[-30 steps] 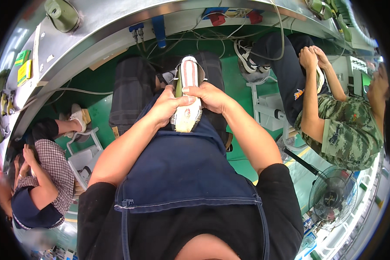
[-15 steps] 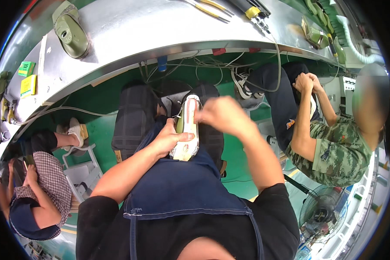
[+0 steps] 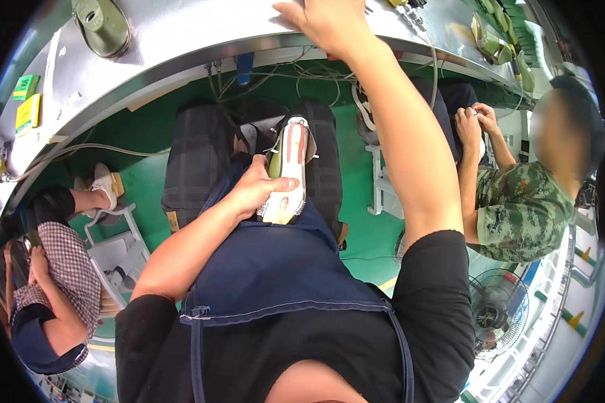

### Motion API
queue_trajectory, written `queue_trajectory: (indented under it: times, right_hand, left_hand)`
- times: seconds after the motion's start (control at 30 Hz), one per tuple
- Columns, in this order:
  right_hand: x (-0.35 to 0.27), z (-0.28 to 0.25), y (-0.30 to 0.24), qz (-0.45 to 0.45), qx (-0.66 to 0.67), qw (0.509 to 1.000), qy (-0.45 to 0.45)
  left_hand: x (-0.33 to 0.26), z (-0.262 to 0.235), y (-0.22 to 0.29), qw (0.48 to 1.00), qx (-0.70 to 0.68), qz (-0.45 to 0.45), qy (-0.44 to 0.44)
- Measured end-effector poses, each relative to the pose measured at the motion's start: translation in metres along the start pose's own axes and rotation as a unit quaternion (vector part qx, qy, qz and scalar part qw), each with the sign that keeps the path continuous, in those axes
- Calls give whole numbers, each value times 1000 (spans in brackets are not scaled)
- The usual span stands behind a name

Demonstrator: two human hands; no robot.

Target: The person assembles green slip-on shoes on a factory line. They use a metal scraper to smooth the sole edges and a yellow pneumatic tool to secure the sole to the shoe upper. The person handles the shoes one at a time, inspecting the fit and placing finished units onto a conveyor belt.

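Left hand (image 3: 259,188): it is wrapped around the side of a shoe (image 3: 286,171), with the thumb laid across the sole.
Shoe: it is held sole up on the lap, on a blue apron (image 3: 275,262). The sole is white with a red stripe, and a bit of green is seen at its side.
Right hand (image 3: 326,23): it is stretched up to the metal table (image 3: 181,33) and laid on its edge. The fingers are cut off by the top of the picture, so it cannot be told if they are open or closed.
Nearby: a green shoe form (image 3: 102,25) is seen on the table, and wires (image 3: 282,74) are hung under it. 2 other people are seated, 1 on each side.
Risk: the shoe is held by only 1 hand, so it could be tipped off the lap if the grip is loosened. The wires could be caught by the arm when it is pulled back.
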State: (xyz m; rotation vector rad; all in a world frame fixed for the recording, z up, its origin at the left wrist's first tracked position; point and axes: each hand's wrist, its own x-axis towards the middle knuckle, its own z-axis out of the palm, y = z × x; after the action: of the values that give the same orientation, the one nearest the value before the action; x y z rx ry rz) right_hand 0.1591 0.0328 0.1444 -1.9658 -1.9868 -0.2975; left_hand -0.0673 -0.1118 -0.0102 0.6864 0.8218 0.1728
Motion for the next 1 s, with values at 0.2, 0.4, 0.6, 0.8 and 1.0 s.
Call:
queue_trajectory:
  times: [0.2, 0.4, 0.6, 0.8, 1.0]
  right_hand:
    - [-97, -21, -4, 1, -63, 990, -122]
    - [-223, -73, -34, 146, 74, 943, -291]
    - [-236, -95, -41, 201, 109, 837, -498]
    - [-195, -98, -2, 173, 147, 750, -622]
    - [-161, -91, -8, 103, 83, 735, -665]
  left_hand:
    - [-10, 5, 6, 1000, 7, -4, -12]
    - [-15, 4, -1, 1000, 12, 13, -13]
    - [-21, 3, 0, 999, 8, 23, -33]
    - [-22, 3, -2, 1000, 8, 15, -10]
    - [-24, 3, 4, 1000, 7, 20, -18]
